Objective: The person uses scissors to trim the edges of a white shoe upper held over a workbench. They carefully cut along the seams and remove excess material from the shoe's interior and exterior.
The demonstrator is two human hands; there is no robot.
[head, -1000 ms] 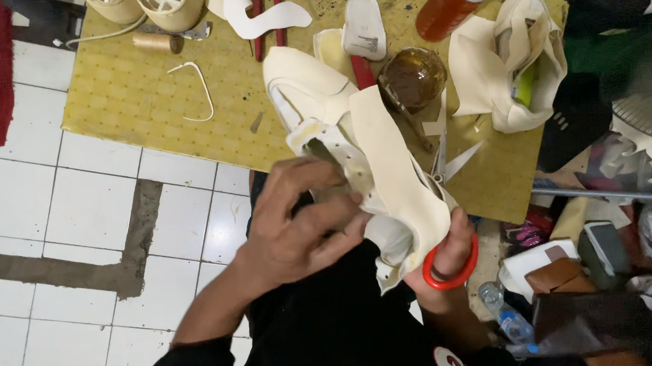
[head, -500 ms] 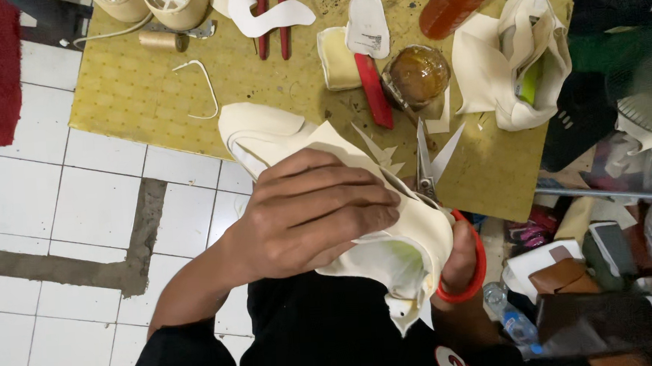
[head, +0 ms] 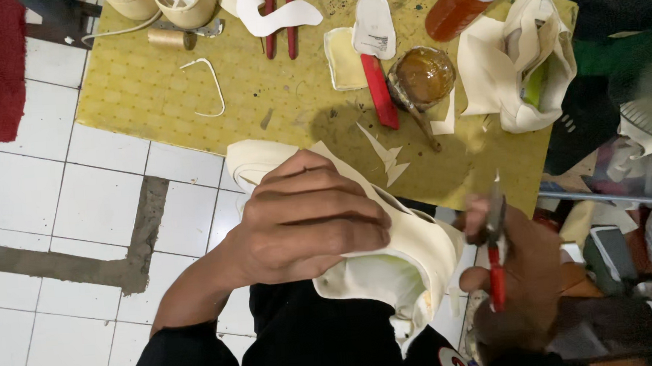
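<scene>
Head view: left hand (head: 306, 222) clamped over cream, smooth, curved shoe upper (head: 413, 253), just below yellow dotted mat (head: 147, 96); right hand (head: 520, 276) gripping red-handled scissors (head: 496, 248), blades upright, beside upper's right edge; glossy brown glue pot (head: 421, 75) on mat.

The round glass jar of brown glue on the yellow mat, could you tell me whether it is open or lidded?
Open: the round glass jar of brown glue shows bare glossy contents, with a stick resting across its rim.
</scene>
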